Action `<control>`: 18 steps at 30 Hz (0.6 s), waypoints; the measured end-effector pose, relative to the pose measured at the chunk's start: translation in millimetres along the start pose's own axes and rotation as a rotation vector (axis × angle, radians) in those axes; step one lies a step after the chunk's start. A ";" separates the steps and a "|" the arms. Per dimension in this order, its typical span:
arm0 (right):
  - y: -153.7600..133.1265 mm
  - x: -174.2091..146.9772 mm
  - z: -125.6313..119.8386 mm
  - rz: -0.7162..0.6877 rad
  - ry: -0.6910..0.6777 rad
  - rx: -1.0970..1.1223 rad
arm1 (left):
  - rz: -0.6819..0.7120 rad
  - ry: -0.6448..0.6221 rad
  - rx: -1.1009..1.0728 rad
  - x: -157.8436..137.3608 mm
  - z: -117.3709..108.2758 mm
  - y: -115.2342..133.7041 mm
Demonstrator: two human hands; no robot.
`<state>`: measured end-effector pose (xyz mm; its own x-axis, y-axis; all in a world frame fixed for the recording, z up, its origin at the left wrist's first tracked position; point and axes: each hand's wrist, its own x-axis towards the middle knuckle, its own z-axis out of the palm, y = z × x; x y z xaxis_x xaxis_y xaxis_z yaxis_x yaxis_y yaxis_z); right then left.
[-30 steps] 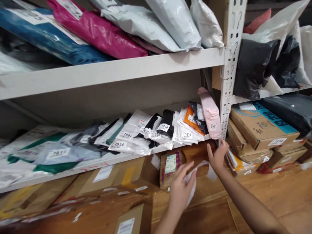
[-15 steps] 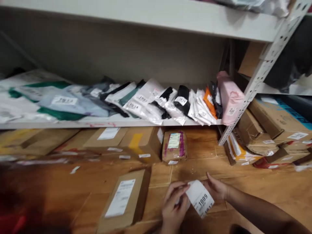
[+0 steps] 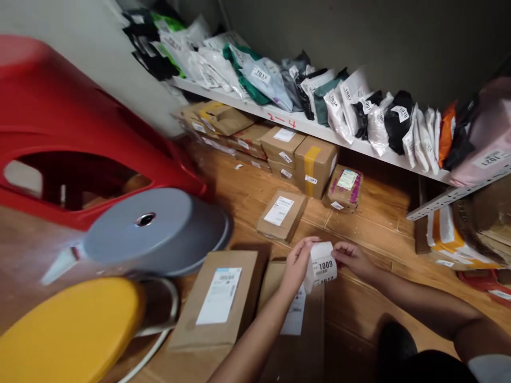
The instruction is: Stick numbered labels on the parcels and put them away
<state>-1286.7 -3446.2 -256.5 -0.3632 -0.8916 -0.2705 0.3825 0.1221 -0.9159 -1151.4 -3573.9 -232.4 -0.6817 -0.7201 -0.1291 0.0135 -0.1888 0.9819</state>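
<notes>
Pinching label strip (image 3: 324, 264) between left fingers (image 3: 304, 254) and right fingers (image 3: 341, 253).

My left hand (image 3: 297, 263) and right hand (image 3: 353, 259) are bare, no gloves, rings or watch; both forearms are uncovered, and a pale grey short sleeve (image 3: 489, 368) shows at my right upper arm

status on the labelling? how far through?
Done: the bagged parcels on the shelf already carry number stickers such as 7013 and 1010. In hand: left hand and right hand hold a label strip whose top label reads 1009, above two boxes. Left: those boxes show shipping labels only, no number sticker visible; whether 1009 goes on one, I cannot tell.
</notes>
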 end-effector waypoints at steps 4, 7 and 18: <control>3.8 -6.4 3.1 0.018 0.140 0.073 | -0.017 -0.110 0.044 -2.4 -1.6 3.1; 4.8 -10.2 1.1 0.022 0.182 0.100 | -0.008 -0.127 0.018 -3.8 -1.7 -7.0; 11.8 -12.1 1.9 0.052 0.148 0.058 | 0.400 -0.120 0.367 -13.3 -2.9 -22.2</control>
<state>-1276.2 -3434.9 -263.5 -0.4615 -0.8101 -0.3616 0.4510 0.1368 -0.8820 -1140.5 -3562.1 -252.9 -0.7550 -0.6025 0.2589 0.0470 0.3441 0.9378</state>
